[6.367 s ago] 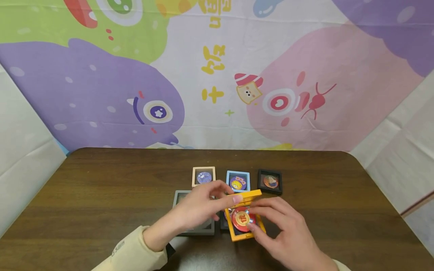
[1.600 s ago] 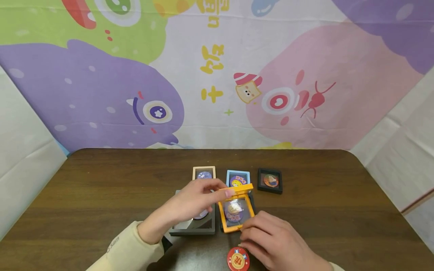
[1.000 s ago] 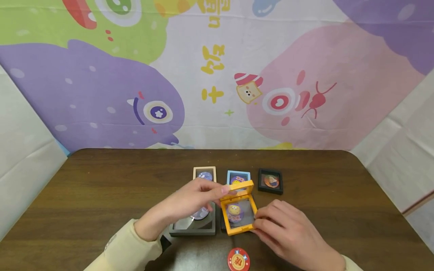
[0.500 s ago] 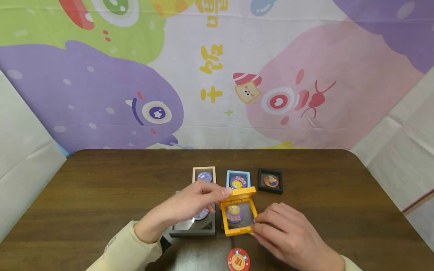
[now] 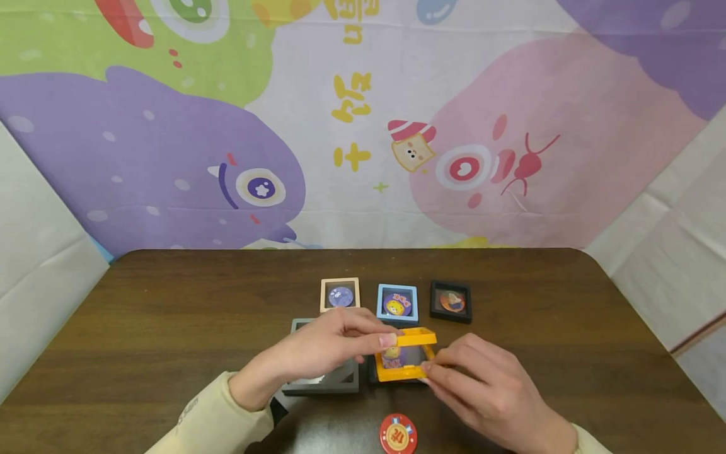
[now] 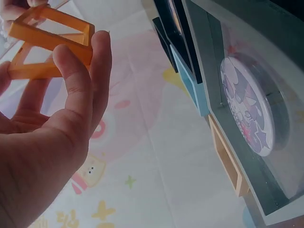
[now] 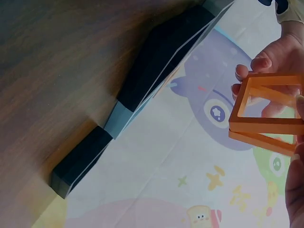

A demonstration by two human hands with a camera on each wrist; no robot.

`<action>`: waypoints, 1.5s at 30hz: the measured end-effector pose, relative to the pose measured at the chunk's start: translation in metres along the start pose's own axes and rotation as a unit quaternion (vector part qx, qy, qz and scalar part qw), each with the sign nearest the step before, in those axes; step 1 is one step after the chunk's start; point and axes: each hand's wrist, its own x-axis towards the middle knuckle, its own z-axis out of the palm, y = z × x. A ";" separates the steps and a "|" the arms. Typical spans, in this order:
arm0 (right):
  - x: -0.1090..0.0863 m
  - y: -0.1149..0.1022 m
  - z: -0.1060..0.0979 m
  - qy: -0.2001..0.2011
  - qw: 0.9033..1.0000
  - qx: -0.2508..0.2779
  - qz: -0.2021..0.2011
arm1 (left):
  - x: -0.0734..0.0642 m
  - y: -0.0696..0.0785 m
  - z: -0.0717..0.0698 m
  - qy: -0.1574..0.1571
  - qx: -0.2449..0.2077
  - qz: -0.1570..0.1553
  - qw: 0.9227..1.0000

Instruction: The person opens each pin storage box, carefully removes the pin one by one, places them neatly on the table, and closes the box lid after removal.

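Both hands hold a hinged yellow display frame [image 5: 416, 337] raised over the table, its two halves partly apart. My left hand [image 5: 320, 343] pinches the upper half between thumb and fingers. The right hand [image 5: 490, 386] grips the near right corner of the lower half. In the right wrist view the frame [image 7: 266, 126] shows its two halves at a narrow angle with nothing between them. A round red badge [image 5: 398, 434] lies on the table in front. Through the yellow frame's clear window shows a purple badge with a yellow bear.
A large grey display frame [image 5: 321, 387] lies under my left hand, with a round badge [image 6: 247, 105] inside. Behind stand a beige frame [image 5: 324, 294], a light blue frame [image 5: 380, 303] and a black frame [image 5: 466, 315], each with a badge. A printed cloth [image 5: 363, 214] hangs behind the table.
Earlier the red badge sat inside the yellow frame; it now lies on the table. In the last half second the frame's upper half has swung down toward the lower one.
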 end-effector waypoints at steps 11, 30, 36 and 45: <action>-0.003 0.000 0.000 0.026 0.999 -0.002 0.018 | 0.000 0.001 0.004 0.009 0.052 0.037 0.998; -0.008 -0.004 0.001 0.017 0.998 -0.014 0.058 | 0.000 0.000 0.003 -0.013 0.044 0.041 0.998; -0.010 -0.004 0.003 0.005 0.997 -0.005 0.073 | -0.001 0.000 0.002 -0.021 0.062 0.044 0.997; -0.008 -0.002 0.003 0.006 0.999 -0.001 0.048 | -0.001 -0.001 0.003 -0.008 0.098 0.056 0.994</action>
